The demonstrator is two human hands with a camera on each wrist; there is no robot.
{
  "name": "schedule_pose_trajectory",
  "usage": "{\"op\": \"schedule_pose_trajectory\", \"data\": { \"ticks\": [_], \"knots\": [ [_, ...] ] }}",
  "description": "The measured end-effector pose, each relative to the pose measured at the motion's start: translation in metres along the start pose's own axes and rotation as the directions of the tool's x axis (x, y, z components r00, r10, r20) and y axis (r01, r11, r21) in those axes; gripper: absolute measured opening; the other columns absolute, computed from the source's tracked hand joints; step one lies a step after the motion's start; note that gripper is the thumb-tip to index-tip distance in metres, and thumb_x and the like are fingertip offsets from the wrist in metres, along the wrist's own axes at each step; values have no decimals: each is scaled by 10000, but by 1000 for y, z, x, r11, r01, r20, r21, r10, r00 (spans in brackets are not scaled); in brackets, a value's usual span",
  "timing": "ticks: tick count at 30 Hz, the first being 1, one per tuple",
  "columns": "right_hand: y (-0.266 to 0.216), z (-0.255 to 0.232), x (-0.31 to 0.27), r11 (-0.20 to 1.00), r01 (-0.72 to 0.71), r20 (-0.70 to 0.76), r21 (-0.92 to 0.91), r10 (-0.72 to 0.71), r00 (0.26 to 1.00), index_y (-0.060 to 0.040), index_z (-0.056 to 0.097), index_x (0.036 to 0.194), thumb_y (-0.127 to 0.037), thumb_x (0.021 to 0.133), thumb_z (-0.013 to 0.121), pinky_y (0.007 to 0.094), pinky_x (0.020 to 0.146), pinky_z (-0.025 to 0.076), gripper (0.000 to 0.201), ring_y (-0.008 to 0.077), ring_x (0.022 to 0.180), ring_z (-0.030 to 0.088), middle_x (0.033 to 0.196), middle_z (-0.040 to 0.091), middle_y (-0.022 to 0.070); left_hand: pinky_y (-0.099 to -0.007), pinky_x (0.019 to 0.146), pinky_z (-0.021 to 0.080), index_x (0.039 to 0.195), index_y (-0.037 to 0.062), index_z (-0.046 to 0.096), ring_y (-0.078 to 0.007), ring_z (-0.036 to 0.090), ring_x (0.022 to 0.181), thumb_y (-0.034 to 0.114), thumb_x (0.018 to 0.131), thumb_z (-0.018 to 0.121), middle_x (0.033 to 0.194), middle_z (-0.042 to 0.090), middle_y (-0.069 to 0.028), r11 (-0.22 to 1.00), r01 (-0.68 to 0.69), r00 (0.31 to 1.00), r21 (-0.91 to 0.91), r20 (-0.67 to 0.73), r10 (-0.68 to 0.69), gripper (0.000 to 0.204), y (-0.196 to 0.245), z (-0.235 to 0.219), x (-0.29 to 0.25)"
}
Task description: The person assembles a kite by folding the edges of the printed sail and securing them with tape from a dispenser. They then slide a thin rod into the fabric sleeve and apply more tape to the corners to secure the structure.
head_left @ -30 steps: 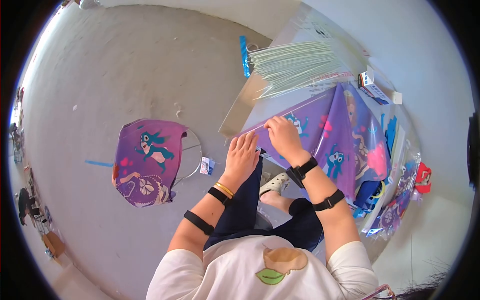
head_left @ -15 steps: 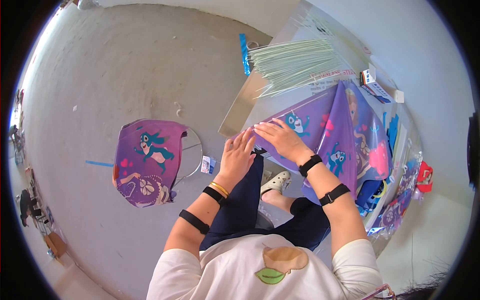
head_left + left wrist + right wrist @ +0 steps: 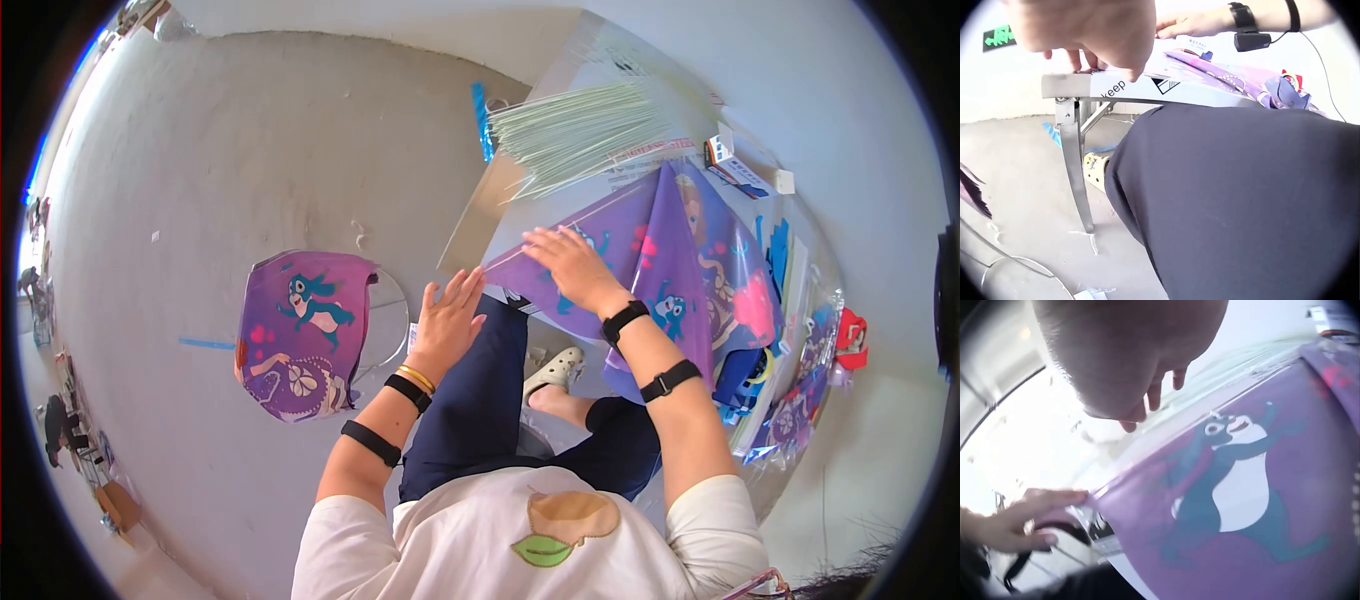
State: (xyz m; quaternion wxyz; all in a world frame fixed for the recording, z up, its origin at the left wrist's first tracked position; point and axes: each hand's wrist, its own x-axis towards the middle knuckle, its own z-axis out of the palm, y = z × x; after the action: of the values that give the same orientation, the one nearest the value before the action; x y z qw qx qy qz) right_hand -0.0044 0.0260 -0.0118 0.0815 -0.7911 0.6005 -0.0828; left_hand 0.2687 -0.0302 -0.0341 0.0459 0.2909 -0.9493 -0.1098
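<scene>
A purple printed fabric sheet point(image 3: 665, 255) with a blue cartoon animal lies folded on the table, a pale strip running along its far edge. My left hand point(image 3: 447, 318) has straight fingers, their tips right at the sheet's pointed left corner; the right wrist view shows one fingertip point(image 3: 1075, 497) at that corner. Over the same edge, farther right, is my right hand point(image 3: 578, 268), palm down with fingers extended. The cartoon figure point(image 3: 1235, 481) is partly covered by this hand in the head view.
Many thin pale rods point(image 3: 580, 130) lie on the table's far part, near a small box point(image 3: 742, 172). To the left, another purple printed piece point(image 3: 305, 335) hangs over a round metal frame point(image 3: 400, 310). A blue strip point(image 3: 482, 120) is beyond the table's corner.
My hands have moved apart; the left shifted left and toward me. The right hand's fingers, bent at the sheet's edge a second ago, have straightened. The sheet stays in about the same place.
</scene>
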Motion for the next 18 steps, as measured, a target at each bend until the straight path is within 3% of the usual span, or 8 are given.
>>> {"op": "schedule_pose_trajectory", "data": {
  "ticks": [2,4,7,9,12,13,16,18],
  "knots": [
    [-1,-16,-12,994,-110,-88,20,111,990,-112,596,1267,-26,871,514,428,1122,353,413,229,1330,469,1388,543,63,-433,1064,299,1415,96,451,-160,392,1363,252,861,652,1521,386,-10,1000,-23,1000,-11,4,23,610,-3,-1,2],
    [-5,-33,-43,915,-315,-262,252,378,888,-70,634,1187,-10,858,537,441,1061,402,348,286,1250,531,1259,611,106,-441,1063,306,1382,82,474,-166,403,1353,240,856,659,1512,394,-37,998,-53,998,-24,11,54,580,-6,-2,2],
    [-12,-43,-114,858,-431,-327,280,507,797,-49,648,1135,-18,865,551,444,1016,430,289,329,1189,559,1177,632,135,-437,1067,323,1317,50,510,-201,404,1350,217,832,681,1449,432,-86,996,-15,999,-83,49,19,541,-8,-6,-6],
    [-21,-50,-172,778,-538,-351,324,627,695,-49,652,1122,-45,869,567,433,1007,433,268,340,1156,566,1166,630,143,-442,1066,328,1274,46,524,-258,415,1326,190,800,699,1401,452,-113,988,42,997,-151,-64,-52,524,-2,-10,-14],
    [-19,-47,-275,595,-711,-411,376,794,448,-37,652,1113,-86,878,591,410,976,445,248,318,1087,589,1115,643,147,-453,1061,331,1270,46,526,-313,417,1305,192,787,700,1380,454,-121,992,72,989,-107,-120,-84,533,1,-11,-32],
    [-13,-40,-313,492,-743,-409,454,856,317,-32,651,1112,-97,888,592,398,946,462,240,295,1052,606,1092,650,142,-453,1061,331,1270,46,526,-313,417,1305,192,787,700,1380,454,-121,994,49,989,-99,-133,-62,533,1,-9,-39],
    [1,-17,-411,222,-765,-388,605,921,-39,-21,646,1105,-124,915,594,364,854,510,223,247,933,649,1033,667,130,-485,1075,308,1263,54,530,-350,388,1316,206,780,707,1411,431,-145,970,217,972,-106,-72,-225,537,-7,1,-73],
    [14,7,-465,165,-692,-371,703,915,-160,-22,641,1095,-140,892,653,327,842,519,235,202,919,653,1032,677,120,-494,1088,298,1275,72,533,-361,377,1334,233,790,706,1429,422,-161,947,303,952,-104,-1,-305,540,-18,18,-103]
  ]
}}
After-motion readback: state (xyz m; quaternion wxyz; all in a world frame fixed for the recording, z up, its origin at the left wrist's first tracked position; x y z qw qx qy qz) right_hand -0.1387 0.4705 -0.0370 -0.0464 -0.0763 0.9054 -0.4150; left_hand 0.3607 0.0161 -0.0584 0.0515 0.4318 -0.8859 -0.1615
